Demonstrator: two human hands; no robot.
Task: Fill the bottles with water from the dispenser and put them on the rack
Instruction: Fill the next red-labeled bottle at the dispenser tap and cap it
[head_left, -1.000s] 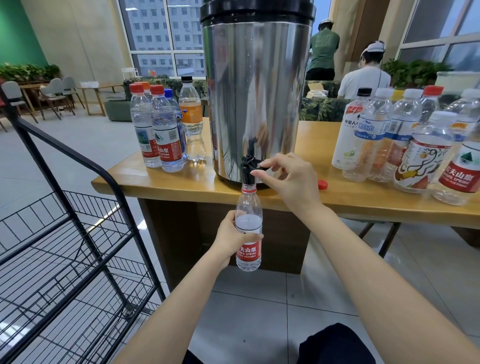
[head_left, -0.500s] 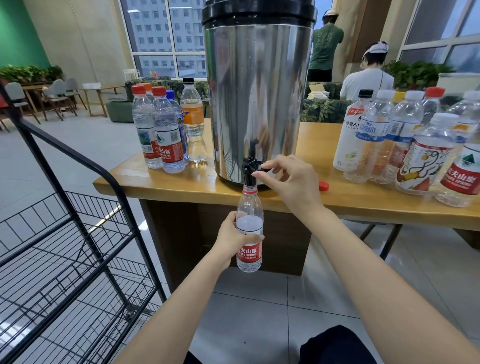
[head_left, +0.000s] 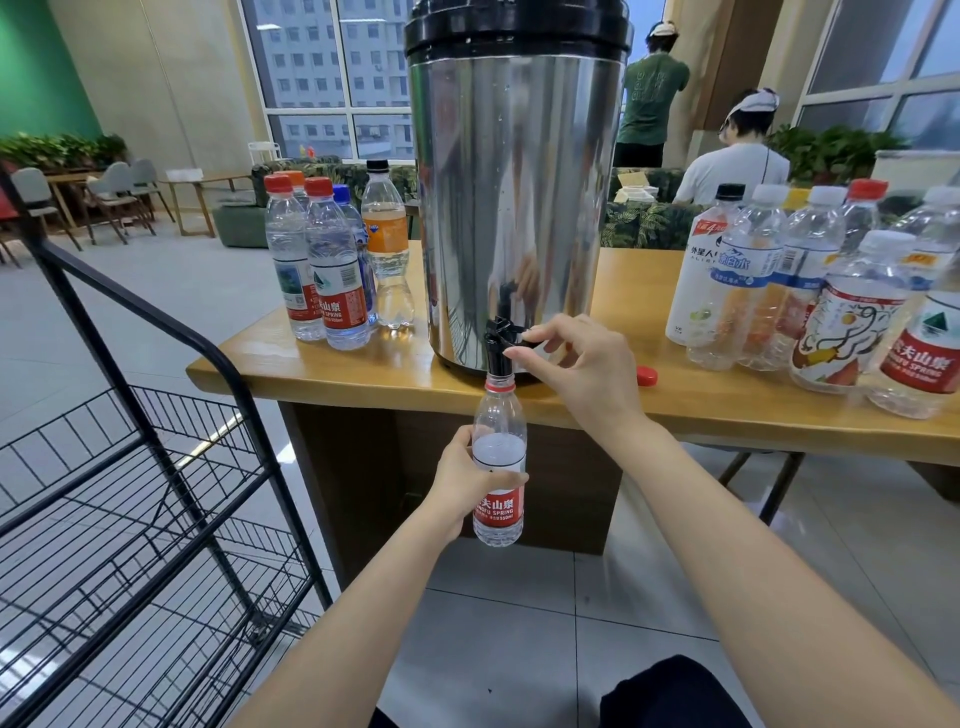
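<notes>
We hold the water bottle (head_left: 498, 452) upright directly beneath the steel dispenser (head_left: 514, 208), its open neck meeting the spout of the black tap (head_left: 500, 340). Our left grip (head_left: 460, 475) curls round the bottle's middle from the left. The thumb lies across the front just above the red label, and the water line stands a little above the thumb. Our right grip (head_left: 582, 369) pinches the tap's lever between thumb and forefinger.

The dispenser stands at the front edge of the wooden counter (head_left: 311, 374). Left of the dispenser is a small cluster of capped bottles (head_left: 332, 275), and right of it a larger cluster (head_left: 779, 280). Between that cluster and the dispenser lies a loose red cap (head_left: 647, 375). Below and left of the dispenser stands the black wire rack (head_left: 270, 470) on a pale tiled floor. Behind the dispenser are tall windows and two people with their backs to us.
</notes>
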